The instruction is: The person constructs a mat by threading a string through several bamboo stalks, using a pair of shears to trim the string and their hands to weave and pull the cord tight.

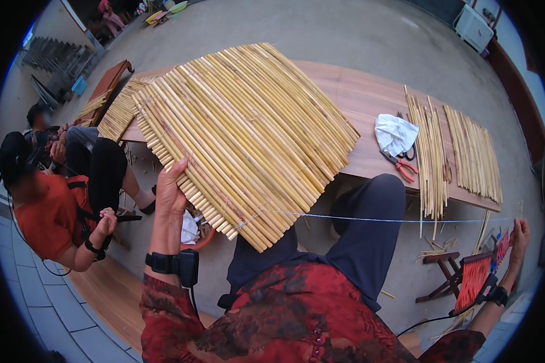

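Slanting cane mat [242, 145], rods [224, 121] upper-left to lower-right, left fingers [177, 168] clasping its edge, right fingers [520, 226] pinching string [369, 219]

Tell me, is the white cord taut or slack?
Taut: the white cord runs in a near-straight line, without sagging, from the cane mat to the right hand; the left hand holds the mat's edge.

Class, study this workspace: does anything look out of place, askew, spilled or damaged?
Yes: loose stick pieces lie scattered at odd angles on the floor near the orange-webbed stool, unlike the parallel sticks of the stick mat held in the left hand. Nothing looks clearly broken.
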Demonstrator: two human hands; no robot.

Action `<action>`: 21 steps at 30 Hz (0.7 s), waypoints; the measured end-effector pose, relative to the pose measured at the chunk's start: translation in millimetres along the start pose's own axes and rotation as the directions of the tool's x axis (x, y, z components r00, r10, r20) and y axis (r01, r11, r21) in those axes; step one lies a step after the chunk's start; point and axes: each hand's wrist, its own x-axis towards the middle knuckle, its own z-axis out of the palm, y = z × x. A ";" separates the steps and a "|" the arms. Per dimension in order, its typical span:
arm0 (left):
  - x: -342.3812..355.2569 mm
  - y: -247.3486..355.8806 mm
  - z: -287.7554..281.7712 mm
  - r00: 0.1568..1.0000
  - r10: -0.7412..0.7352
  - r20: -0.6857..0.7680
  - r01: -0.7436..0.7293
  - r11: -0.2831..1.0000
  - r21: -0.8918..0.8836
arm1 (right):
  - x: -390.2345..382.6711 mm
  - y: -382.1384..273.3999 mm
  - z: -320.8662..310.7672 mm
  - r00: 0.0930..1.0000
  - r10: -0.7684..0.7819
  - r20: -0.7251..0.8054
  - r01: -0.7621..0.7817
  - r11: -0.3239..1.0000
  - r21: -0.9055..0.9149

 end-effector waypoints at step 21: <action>39.5 15.5 -1.6 0.958 -0.282 0.059 0.263 0.939 0.219 | 91.1 0.6 3.9 0.995 -0.013 -0.100 0.067 0.824 0.562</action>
